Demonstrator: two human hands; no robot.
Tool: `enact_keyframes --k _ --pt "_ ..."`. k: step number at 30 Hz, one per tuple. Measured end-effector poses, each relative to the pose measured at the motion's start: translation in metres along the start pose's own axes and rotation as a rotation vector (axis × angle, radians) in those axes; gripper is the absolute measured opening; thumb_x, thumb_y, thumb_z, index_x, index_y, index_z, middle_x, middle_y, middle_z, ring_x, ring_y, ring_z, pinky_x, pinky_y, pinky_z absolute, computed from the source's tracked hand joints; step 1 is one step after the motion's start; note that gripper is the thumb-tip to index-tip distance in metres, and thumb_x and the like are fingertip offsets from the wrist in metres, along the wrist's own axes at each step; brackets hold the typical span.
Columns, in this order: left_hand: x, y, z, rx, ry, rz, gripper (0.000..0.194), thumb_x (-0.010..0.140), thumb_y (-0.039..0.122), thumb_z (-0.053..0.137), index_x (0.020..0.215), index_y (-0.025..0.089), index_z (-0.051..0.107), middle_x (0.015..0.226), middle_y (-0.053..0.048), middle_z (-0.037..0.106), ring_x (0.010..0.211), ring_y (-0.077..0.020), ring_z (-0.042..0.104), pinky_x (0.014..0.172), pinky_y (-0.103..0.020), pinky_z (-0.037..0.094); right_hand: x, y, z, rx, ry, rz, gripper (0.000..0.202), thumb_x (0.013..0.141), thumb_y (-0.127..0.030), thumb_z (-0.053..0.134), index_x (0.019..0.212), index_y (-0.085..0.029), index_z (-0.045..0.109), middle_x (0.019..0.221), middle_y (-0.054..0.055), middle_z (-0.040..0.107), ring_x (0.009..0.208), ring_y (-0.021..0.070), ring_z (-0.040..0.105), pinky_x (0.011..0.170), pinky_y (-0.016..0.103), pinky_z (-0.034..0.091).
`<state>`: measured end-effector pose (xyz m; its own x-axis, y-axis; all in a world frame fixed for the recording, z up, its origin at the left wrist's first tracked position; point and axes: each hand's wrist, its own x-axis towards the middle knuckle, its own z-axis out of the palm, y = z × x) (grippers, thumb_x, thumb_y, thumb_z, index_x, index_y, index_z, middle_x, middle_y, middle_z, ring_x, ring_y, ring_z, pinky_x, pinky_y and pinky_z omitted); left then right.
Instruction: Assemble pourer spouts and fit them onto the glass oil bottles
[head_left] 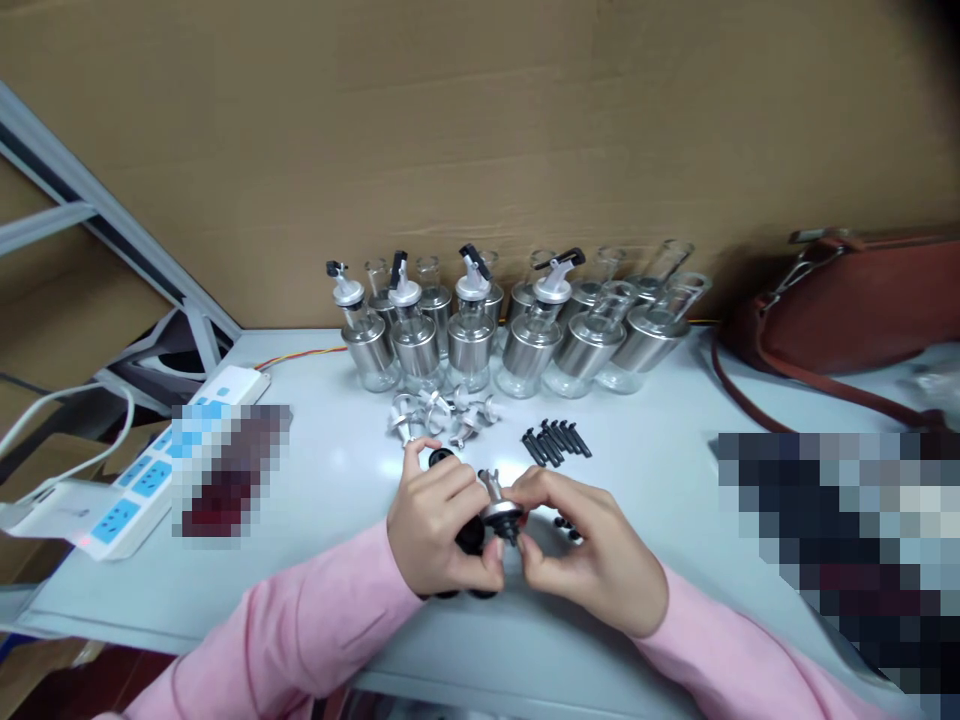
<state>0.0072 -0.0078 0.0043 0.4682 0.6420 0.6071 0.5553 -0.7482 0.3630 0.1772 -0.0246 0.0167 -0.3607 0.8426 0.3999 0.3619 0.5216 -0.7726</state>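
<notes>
Your L hand [442, 520] and R hand [592, 550] are close tog., fingertips of both clamped on one spout [502, 510] btwn them, its black stopper end nearest you. Round black parts [470, 536] sit by/under your L palm; mostly hidden, so can't tell if touching. Loose spouts [403, 408] lie just beyond L, levers [556, 442] beyond R, bottles [471, 345] behind.

The 2 hands [589, 545] sit close together, fingers [457, 485] bent, forearms [319, 620] angled inward.
</notes>
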Motion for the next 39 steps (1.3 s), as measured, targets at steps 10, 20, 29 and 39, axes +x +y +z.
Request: enact_keyframes --k 10,20,29,39 --pt "-0.002 -0.005 0.002 -0.122 -0.002 -0.084 0.016 0.082 0.030 0.043 0.088 0.017 0.052 0.082 -0.003 0.062 0.075 -0.0161 0.060 0.089 -0.039 0.030 0.001 0.005 -0.008 -0.025 0.087 0.026 0.025 0.070 -0.017 0.065 0.093 -0.020 0.057 0.087 0.005 0.070 0.080 0.0188 0.068 0.070 0.027 0.056" --pt "-0.003 -0.006 0.002 -0.180 0.025 -0.007 0.027 0.082 0.033 0.047 0.104 0.015 0.048 0.092 -0.008 0.064 0.085 -0.0191 0.062 0.089 -0.040 0.034 0.000 0.007 -0.007 -0.079 0.144 -0.058 0.015 0.074 -0.019 0.065 0.087 -0.021 0.057 0.082 0.006 0.069 0.078 0.0203 0.068 0.067 0.029 0.055" --pt "-0.003 -0.010 0.004 -0.140 0.048 0.064 0.027 0.091 0.039 0.044 0.106 0.017 0.046 0.094 -0.008 0.067 0.088 -0.0174 0.064 0.088 -0.037 0.037 -0.003 0.009 -0.005 -0.067 0.166 -0.055 0.012 0.075 -0.020 0.066 0.082 -0.021 0.057 0.080 0.006 0.068 0.074 0.0190 0.067 0.065 0.029 0.055" --pt "-0.004 -0.009 0.003 -0.135 0.031 0.070 0.025 0.091 0.036 0.043 0.109 0.017 0.044 0.097 -0.009 0.065 0.091 -0.0185 0.062 0.088 -0.038 0.037 -0.003 0.011 -0.006 -0.047 0.139 -0.043 0.009 0.076 -0.021 0.065 0.079 -0.021 0.057 0.079 0.006 0.068 0.073 0.0193 0.067 0.063 0.029 0.054"
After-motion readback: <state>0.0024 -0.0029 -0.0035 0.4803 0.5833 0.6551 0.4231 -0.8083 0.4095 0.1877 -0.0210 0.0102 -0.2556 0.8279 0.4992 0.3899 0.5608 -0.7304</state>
